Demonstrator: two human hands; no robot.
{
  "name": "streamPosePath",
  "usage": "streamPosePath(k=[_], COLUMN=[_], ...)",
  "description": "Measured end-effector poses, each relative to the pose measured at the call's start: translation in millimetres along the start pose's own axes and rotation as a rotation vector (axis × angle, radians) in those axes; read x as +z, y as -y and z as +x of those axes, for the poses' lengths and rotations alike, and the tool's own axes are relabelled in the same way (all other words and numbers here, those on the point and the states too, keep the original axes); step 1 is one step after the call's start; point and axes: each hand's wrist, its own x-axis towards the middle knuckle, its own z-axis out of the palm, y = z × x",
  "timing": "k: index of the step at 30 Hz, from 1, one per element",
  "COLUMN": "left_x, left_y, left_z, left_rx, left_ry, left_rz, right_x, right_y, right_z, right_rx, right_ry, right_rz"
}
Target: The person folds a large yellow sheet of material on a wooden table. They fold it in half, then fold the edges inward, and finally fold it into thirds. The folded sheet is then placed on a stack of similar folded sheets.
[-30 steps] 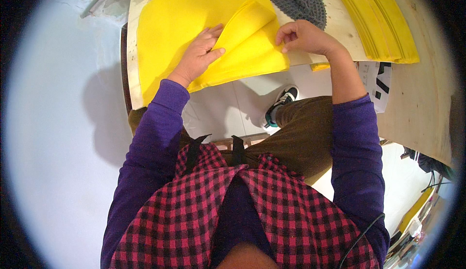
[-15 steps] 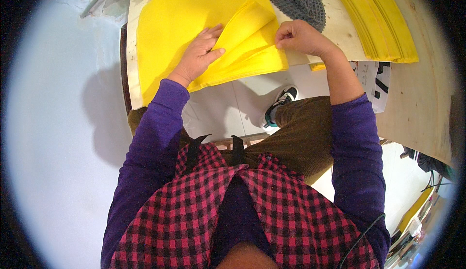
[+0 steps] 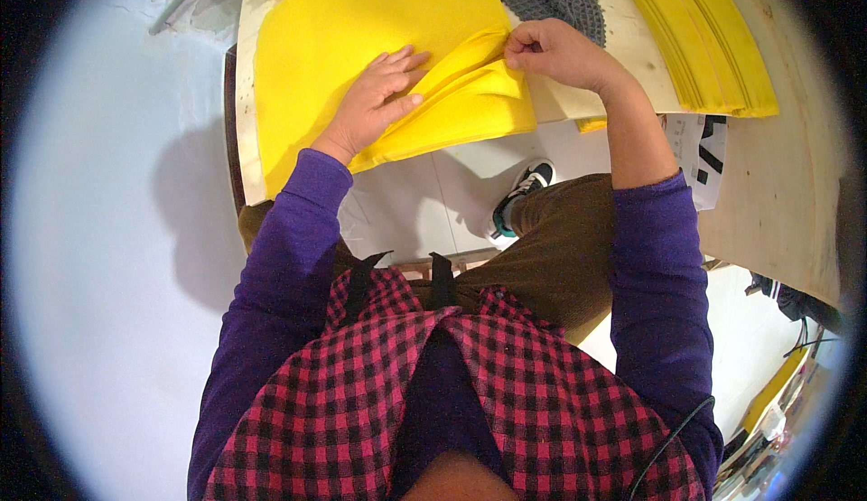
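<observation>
A broad sheet of yellow cloth (image 3: 361, 13) lies over the wooden tabletop ahead of me. Its near right corner is lifted and folded back, with another yellow layer showing beneath. My left hand (image 3: 377, 99) rests flat on the cloth, fingers spread, its thumb beside the raised fold. At the cloth's right edge, my right hand (image 3: 555, 54) pinches the lifted edge between thumb and fingertips. Just beyond that hand lies a crumpled grey patterned cloth (image 3: 564, 0).
Stacked yellow cloth pieces (image 3: 695, 31) line the table's right side. A wooden board (image 3: 777, 203) extends farther right. At the left is a pale wall (image 3: 108, 230). Below the table edge are my knee and a black-and-white shoe (image 3: 524, 189).
My right hand has moved slightly away from me and to the left, with the cloth's edge. The raised fold has sunk lower and narrowed. The left hand has barely shifted.
</observation>
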Motion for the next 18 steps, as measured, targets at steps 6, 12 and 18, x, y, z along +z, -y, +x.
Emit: streamPosePath(k=[6,12,18], left_x=[-2,-4,-5], left_y=[-7,-12,-16], left_z=[1,1,2], left_rx=[-0.001,0.024,-0.009], left_ry=[0.02,0.028,0.084], left_rz=[0.034,0.07,0.143], right_x=[-5,-5,-7], right_y=[1,3,7], right_z=[5,6,6], right_rx=[0.062,0.033,0.026], right_ry=[0.06,0.042,0.041], right_rz=[-0.153,-0.026,-0.059])
